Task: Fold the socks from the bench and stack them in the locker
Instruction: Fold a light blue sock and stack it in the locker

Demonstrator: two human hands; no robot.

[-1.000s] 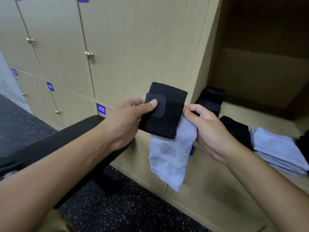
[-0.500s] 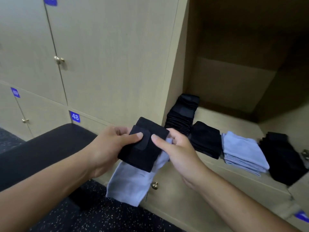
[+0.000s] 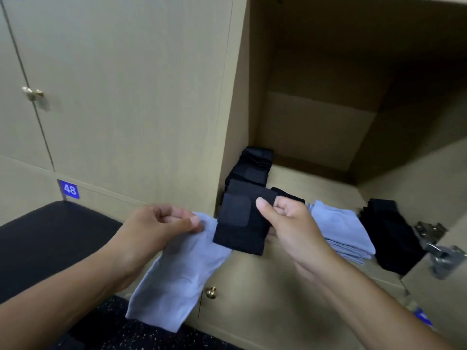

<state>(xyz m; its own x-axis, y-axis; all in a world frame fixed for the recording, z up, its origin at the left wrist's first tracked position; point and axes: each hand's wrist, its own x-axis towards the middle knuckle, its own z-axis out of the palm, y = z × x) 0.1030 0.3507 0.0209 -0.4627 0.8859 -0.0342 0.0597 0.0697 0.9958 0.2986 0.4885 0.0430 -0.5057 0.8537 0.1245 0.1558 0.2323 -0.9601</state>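
Now: right hand point(image 3: 290, 223) pinches one folded black sock point(image 3: 240, 223) at the locker point(image 3: 316, 137) mouth. Left hand point(image 3: 161, 226), fingers point(image 3: 194, 221) clenched, pinches one unfolded blue sock point(image 3: 177, 274), which hangs down. Locker shelf holds four stacks: three black point(image 3: 252, 165) point(image 3: 290, 197) point(image 3: 391, 233), one blue point(image 3: 341, 228). One table point(image 3: 50, 238) at left.

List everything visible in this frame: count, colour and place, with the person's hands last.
folded black sock: one, black, held before the locker opening
blue sock: one, light blue, unfolded, hanging from the left hand
black stacks: three, black, on the locker floor: left, beside it, far right
blue stack: one, light blue, between black stacks
bench: one, black, lower left
door knobs: two, brass
number tag: one, blue, "48"
hinge: one, metal, right edge
left hand: pinches the blue sock
right hand: grips the folded black sock
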